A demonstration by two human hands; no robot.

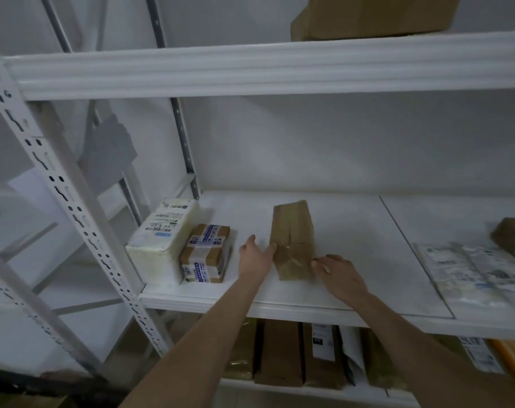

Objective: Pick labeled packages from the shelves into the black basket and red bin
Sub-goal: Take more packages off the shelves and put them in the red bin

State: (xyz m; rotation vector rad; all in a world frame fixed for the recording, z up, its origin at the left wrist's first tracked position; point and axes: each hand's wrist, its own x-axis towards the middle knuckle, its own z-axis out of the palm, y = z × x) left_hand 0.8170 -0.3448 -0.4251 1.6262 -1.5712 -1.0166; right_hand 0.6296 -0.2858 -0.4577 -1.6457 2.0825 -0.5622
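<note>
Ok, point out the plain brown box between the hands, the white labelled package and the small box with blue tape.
plain brown box (293,231), head view, middle of its taped face.
white labelled package (165,222), head view, on its label.
small box with blue tape (205,246), head view, on its tape band.

White metal shelving with perforated uprights and flat white shelf boards stood against a plain white wall in dim, greyish light
</note>
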